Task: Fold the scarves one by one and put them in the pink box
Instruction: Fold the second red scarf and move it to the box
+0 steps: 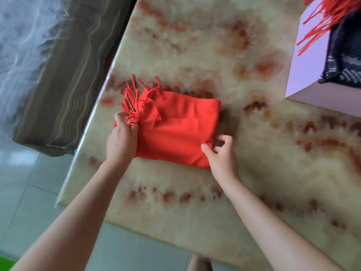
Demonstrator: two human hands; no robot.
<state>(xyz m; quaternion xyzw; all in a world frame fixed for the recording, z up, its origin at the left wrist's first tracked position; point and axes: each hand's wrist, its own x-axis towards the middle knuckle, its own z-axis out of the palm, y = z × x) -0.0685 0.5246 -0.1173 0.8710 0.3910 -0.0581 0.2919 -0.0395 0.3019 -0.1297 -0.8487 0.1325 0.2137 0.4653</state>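
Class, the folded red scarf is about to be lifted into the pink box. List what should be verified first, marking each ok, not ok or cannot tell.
1. Red scarf folded into a compact rectangle: ok.
2. Tassels tucked in: not ok, they splay loose at the left end.
3. Left hand holds the tassel end: ok, fingers curl round it.
4. Right hand grips the near right corner: cannot tell; thumb lies on the cloth, fingers curl beside the edge.
5. Room in the pink box: cannot tell; a dark patterned scarf and red fringe already fill the visible part.
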